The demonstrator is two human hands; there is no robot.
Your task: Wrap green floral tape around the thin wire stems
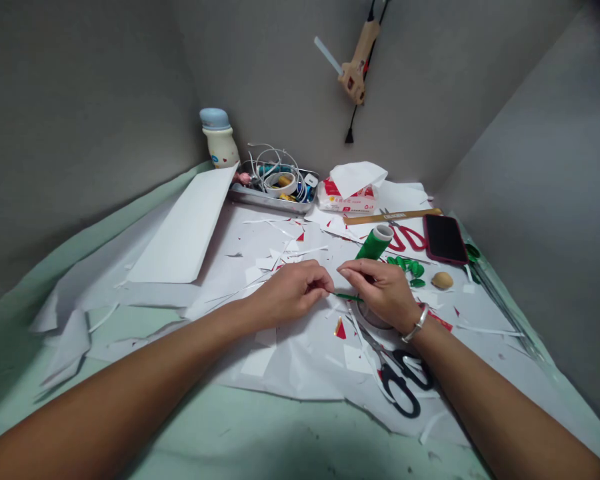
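My worry starts at the thin green strand (347, 296), which spans the gap between the two hands above the paper-covered tabletop (280, 433). The left hand (293, 290) pinches one end between its fingertips, and only at the tip as far as I can see, so a sharp pull could draw it free. The right hand (380, 287) is curled, thumb and forefinger brought near each other; the strand runs in under it, and I cannot tell from here whether those fingers grip it or merely cover it. If they don't, any wrapping on it could loosen.

Just behind that hand, the green thread spool (373, 245) looks tilted; a knuckle brushing it could send it rolling into the shiny green pieces (416, 269) beside it. I'd also mind the black-handled scissors (384, 363) close to the right wrist: its bracelet (419, 323) could catch a handle loop if the arm dropped. The tape roll (373, 321) sits partly hidden below the palm, where a fallen strand could stick to it.
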